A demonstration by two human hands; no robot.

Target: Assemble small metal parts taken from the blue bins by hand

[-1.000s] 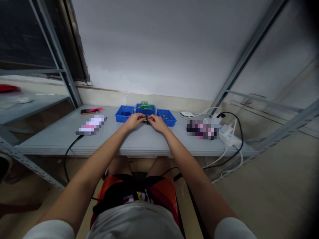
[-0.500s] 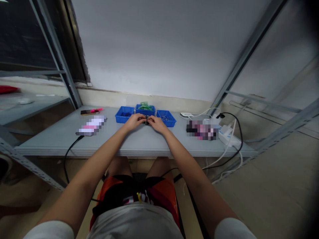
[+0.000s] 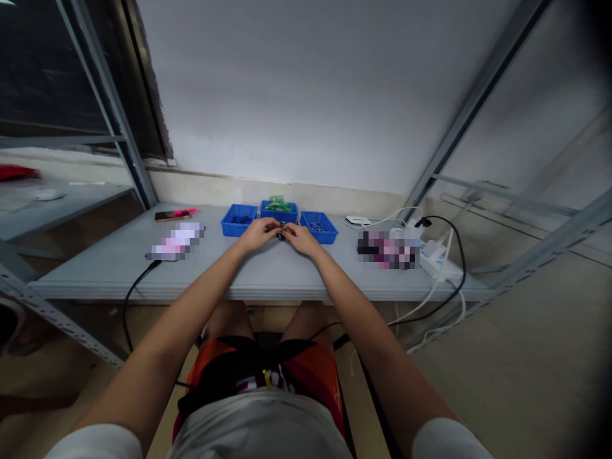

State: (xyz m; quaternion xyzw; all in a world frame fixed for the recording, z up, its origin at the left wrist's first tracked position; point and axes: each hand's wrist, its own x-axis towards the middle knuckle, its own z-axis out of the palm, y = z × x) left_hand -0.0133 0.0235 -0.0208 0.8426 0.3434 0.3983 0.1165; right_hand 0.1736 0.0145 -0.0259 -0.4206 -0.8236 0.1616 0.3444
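Note:
My left hand (image 3: pixel 259 233) and my right hand (image 3: pixel 302 238) meet above the grey table, their fingers closed on a small dark object (image 3: pixel 281 234). Its kind is too small to make out, and fingertips cover much of it. Just behind my hands stand three blue trays. Dark blue pieces lie in the left tray (image 3: pixel 230 227). The middle tray (image 3: pixel 289 217) holds green plastic packets (image 3: pixel 278 204). In the right tray (image 3: pixel 327 238) are small dark pieces with pale marks.
On the left lie a lit phone (image 3: pixel 176 242) with a black cable, a dark phone (image 3: pixel 166 217) and a pink pen (image 3: pixel 185 211). To the right are a blurred-out pink and black item (image 3: pixel 386 250), a white power strip (image 3: pixel 440 262) and loose cables. Metal posts flank the table (image 3: pixel 268 274).
Both hands stay in nearly the same place, with only slight finger movement around the small dark object. Trays and table items have not moved.

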